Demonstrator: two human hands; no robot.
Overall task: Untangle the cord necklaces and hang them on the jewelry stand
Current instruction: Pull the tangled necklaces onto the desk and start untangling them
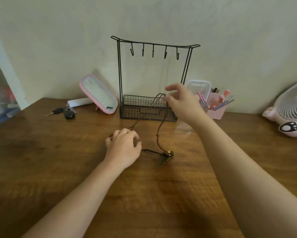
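A black wire jewelry stand (153,47) with several bare hooks and a mesh basket base stands at the back of the wooden table (58,160). My right hand (182,103) is raised in front of the basket, pinching a loop of brown cord necklace (159,133). That cord drops to a bead and dark leaf pendant (165,157) lying on the table. My left hand (123,146) rests on the table to the pendant's left, fingers curled on other cord strands that run toward the basket.
A pink-framed mirror (99,93) leans left of the stand, with car keys (65,112) beside it. A pink holder of brushes (216,105) and a clear container stand right of the stand. A pink fan (292,109) sits at the far right.
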